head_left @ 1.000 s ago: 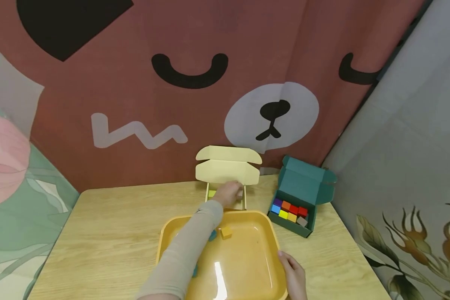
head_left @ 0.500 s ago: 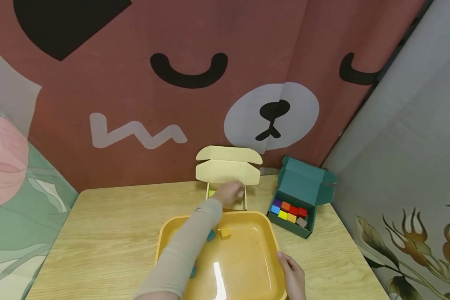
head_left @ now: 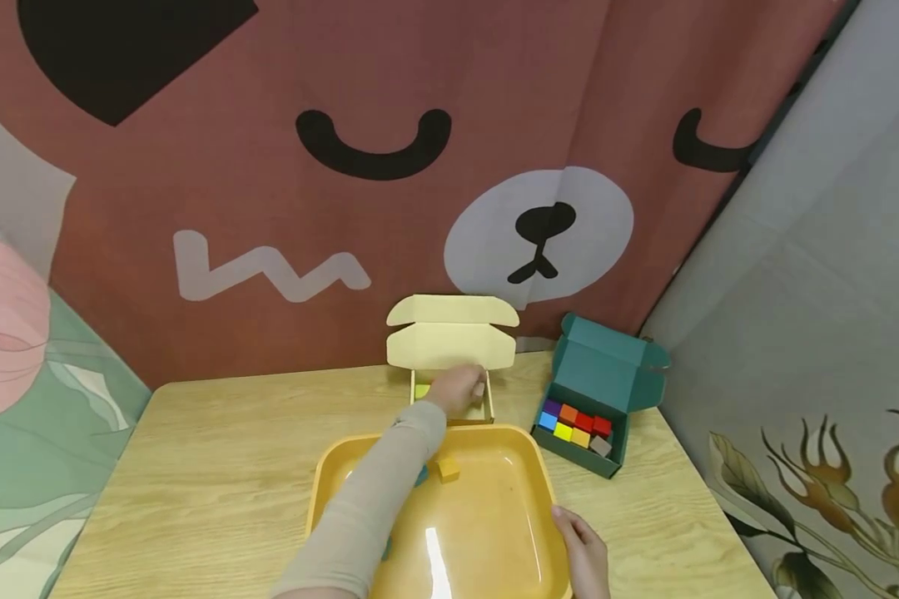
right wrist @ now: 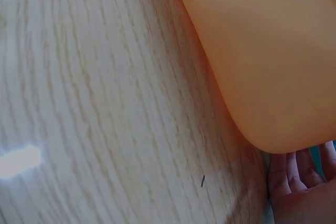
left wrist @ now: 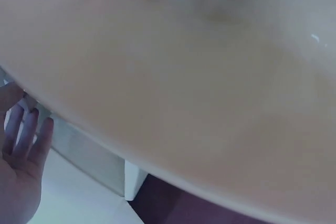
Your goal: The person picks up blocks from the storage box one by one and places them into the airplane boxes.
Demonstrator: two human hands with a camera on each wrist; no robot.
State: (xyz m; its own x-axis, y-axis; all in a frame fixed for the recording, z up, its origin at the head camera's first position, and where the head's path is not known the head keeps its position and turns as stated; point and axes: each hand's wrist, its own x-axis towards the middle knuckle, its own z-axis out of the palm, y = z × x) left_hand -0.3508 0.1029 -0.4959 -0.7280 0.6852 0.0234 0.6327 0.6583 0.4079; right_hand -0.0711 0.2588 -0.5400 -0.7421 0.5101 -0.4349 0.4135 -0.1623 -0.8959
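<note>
In the head view my left hand (head_left: 457, 389) reaches over the yellow tray (head_left: 494, 541) into the open cream box (head_left: 451, 343). Its thumb and a fingertip pinch a small greyish block (left wrist: 31, 101), seen partly in the left wrist view; the other fingers are fairly straight. A lime-green block (head_left: 421, 391) lies in the box left of the hand. My right hand (head_left: 586, 553) grips the tray's right rim; in the right wrist view its fingers (right wrist: 294, 174) sit against the tray's edge. Inside the tray are a yellow-orange block (head_left: 449, 470) and blue pieces (head_left: 421, 476), partly hidden by my left sleeve.
An open dark green box (head_left: 584, 453) stands right of the cream box, holding several coloured blocks (head_left: 575, 423). Both boxes and the tray rest on a wooden table (head_left: 217, 482). A bear-print curtain (head_left: 285, 200) hangs behind.
My left hand stays inside the cream box with only a slight shift of its fingers. My right hand keeps to the tray's rim. The head view has tilted a little.
</note>
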